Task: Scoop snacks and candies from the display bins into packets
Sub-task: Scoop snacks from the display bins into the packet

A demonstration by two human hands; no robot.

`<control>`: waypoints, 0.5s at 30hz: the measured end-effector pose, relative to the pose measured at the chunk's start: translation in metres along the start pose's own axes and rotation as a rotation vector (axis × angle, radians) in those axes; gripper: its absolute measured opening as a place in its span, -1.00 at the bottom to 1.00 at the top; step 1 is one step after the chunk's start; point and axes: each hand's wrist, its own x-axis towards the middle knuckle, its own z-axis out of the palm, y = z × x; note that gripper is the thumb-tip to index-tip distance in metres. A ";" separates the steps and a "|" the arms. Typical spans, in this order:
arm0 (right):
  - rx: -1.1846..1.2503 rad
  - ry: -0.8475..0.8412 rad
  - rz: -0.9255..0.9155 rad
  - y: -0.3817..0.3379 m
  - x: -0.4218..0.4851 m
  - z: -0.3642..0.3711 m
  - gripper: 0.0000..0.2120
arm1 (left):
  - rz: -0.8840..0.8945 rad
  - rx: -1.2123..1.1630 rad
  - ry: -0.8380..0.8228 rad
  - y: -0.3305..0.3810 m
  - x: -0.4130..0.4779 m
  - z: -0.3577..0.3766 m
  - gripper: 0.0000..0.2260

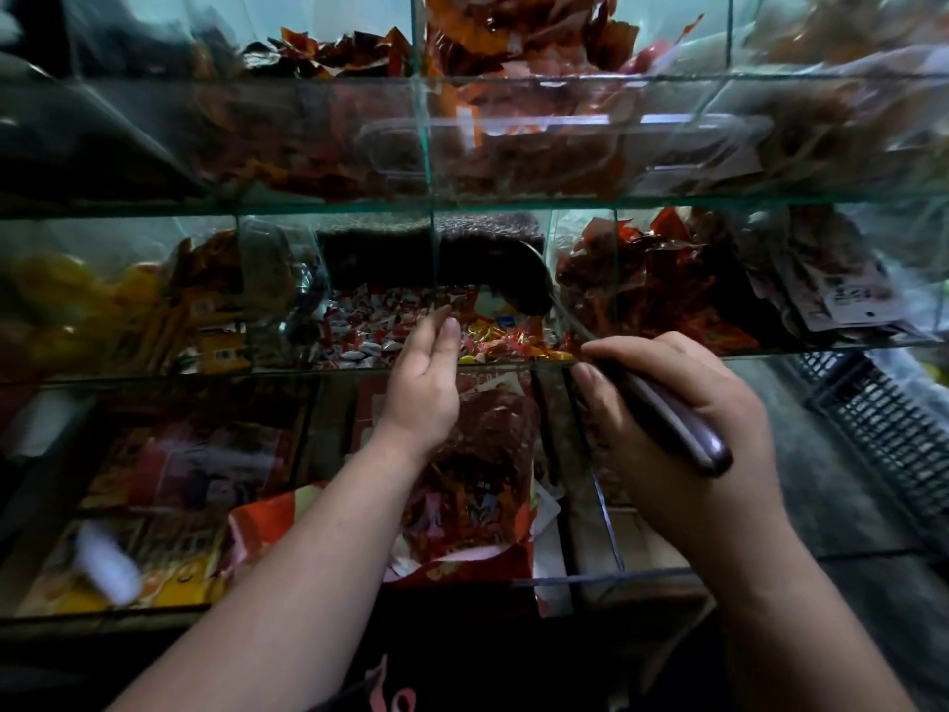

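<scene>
My right hand [672, 408] is closed around the dark handle of a scoop [518, 280], whose dark bowl reaches into the middle glass bin. That bin holds small red-and-white wrapped candies [359, 331] on the left and red and yellow wrapped ones [503, 341] on the right. My left hand [423, 377] hovers at the bin's front edge, fingers together and slightly curled, holding nothing. Below the hands, a clear packet [477, 475] with red snacks lies in the lower bin. I cannot tell what the scoop bowl holds.
Glass shelves [462, 203] stack in three tiers, divided into bins of red-wrapped snacks [657, 290], yellow packets [61, 310] and dark snacks [380, 249]. A dark plastic crate [883, 429] stands at the right. A white object [108, 562] lies in the lower left bin.
</scene>
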 end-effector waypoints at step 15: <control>0.025 -0.170 0.283 -0.038 -0.039 -0.018 -0.83 | 0.091 0.357 0.029 -0.025 -0.081 -0.047 -0.60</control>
